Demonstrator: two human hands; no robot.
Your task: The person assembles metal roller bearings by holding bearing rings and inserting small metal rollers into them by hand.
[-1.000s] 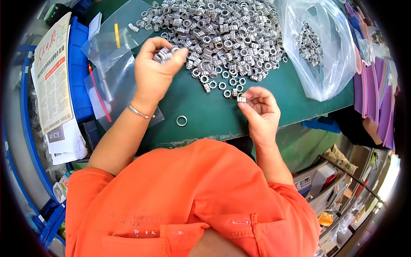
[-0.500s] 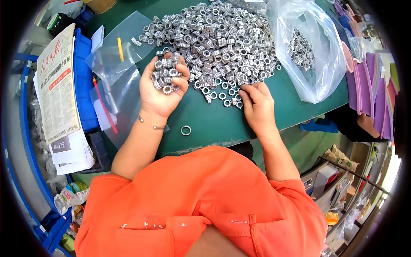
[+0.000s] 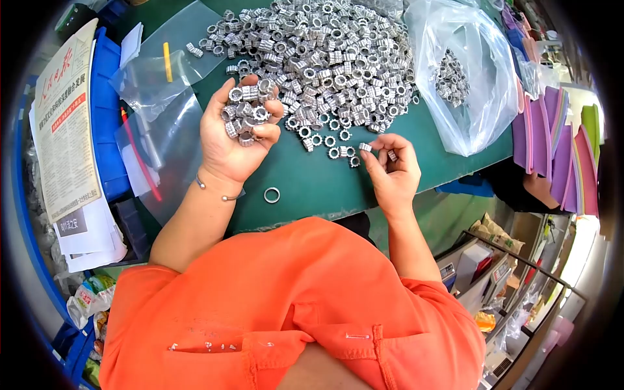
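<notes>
My left hand point(image 3: 237, 130), palm up with its fingers curled, holds a cluster of small toothed metal rings point(image 3: 247, 112). Between the thumb and fingertips of my right hand point(image 3: 395, 170) is a metal ring point(image 3: 365, 147), and another ring shows among its fingers. Beyond both hands a large pile of the same rings point(image 3: 331, 58) covers part of the green table point(image 3: 312, 188). Several loose rings lie at the pile's near edge, just left of my right hand. A smoother, larger ring point(image 3: 272, 195) lies apart near the table's front edge.
At the right stands a clear plastic bag point(image 3: 478, 117) with more rings in it. Flat plastic bags point(image 3: 162, 110), a yellow strip point(image 3: 168, 62) and a red pen point(image 3: 140, 153) lie left. A newspaper point(image 3: 68, 123) rests by a blue bin point(image 3: 107, 123). Someone's arm point(image 3: 541, 190) shows at right.
My left hand has turned palm up, showing its cluster of rings. My right hand went to the loose rings at the pile's edge and has drawn back slightly with a ring at its fingertips.
</notes>
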